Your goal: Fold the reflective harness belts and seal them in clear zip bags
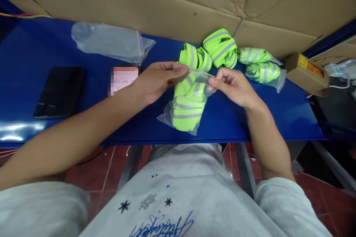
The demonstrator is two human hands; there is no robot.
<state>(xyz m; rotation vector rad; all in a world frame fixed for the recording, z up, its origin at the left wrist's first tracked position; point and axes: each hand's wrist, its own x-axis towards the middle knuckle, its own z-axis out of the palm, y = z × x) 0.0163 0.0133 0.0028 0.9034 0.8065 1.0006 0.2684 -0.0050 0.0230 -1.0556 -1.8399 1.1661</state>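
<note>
Between my hands is a clear plastic bag [167, 114] with a folded neon-yellow reflective strap [189, 109] inside it. My left hand [158, 81] pinches the left end of the bag's top edge between thumb and fingers. At the right end of that edge, my right hand [232, 86] is closed with thumb against fingers. The bag's lower end points toward me, over the blue table. Just behind it lie loose rolled reflective straps [191, 56] and a larger looped bundle of reflective strap [221, 49].
Bagged straps [263, 71] lie at the right beside a small cardboard box [306, 74]. Left on the blue table [91, 100] are flat clear bags [107, 40], a black tablet-like device [59, 90] and a partly blurred lit screen [125, 77]. A cardboard panel [139, 3] stands behind.
</note>
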